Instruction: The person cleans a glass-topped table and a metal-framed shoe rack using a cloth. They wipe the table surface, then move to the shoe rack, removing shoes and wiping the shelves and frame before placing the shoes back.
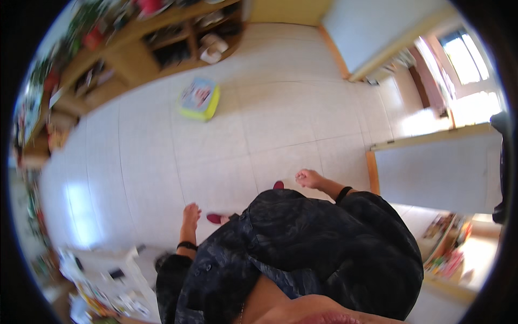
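My left hand (192,214) hangs beside my body at the lower left, over the tiled floor, with a dark band on its wrist; its fingers look loosely curled, and no object shows in it. On the other side, my right hand (308,178) is held out with curled fingers and another dark band behind it. Nothing is seen in that hand either, though its palm is hidden. Dark red shoes (214,218) show below my dark patterned shirt. Farther ahead on the floor sits a box with a yellow-green side and a pale blue printed top (199,97).
A wooden cabinet (129,60) with open shelves and plants curves along the upper left. White walls (437,174) with wooden skirting flank a doorway at right. A cluttered white-covered table (133,279) stands at lower left. A shelf with colourful items (449,259) is at lower right.
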A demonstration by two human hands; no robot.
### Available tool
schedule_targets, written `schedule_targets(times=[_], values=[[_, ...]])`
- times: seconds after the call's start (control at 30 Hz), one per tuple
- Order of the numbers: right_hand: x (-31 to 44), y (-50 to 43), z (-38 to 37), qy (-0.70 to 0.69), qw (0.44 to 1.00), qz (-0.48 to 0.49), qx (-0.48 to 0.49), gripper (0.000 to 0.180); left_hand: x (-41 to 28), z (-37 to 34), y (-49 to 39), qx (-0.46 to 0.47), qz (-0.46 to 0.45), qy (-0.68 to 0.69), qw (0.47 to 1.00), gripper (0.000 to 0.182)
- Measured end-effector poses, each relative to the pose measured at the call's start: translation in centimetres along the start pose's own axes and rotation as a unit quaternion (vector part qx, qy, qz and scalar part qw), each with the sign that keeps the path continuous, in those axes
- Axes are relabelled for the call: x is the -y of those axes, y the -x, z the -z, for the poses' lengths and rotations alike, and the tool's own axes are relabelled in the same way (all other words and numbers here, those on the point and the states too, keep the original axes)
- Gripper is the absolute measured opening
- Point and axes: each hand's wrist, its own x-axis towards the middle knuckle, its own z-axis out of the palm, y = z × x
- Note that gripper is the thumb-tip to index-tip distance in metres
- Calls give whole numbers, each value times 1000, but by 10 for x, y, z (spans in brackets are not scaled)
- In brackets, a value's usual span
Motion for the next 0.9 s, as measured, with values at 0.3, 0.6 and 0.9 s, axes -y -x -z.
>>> schedule_targets(times=[0.3, 0.6, 0.9], values=[[-173, 94, 40, -248, 933, -111, -235, 27, -100, -141, -22, 170, -62, -242, 953, 22], [-210, 50, 167, -388, 863, -105, -305, 28, -179, -409, -136, 313, -114, -471, 817, 30], [-274, 43, 331, -449, 797, -201, -350, 30, -343, -734, -92, 308, -122, -568, 754, 25]])
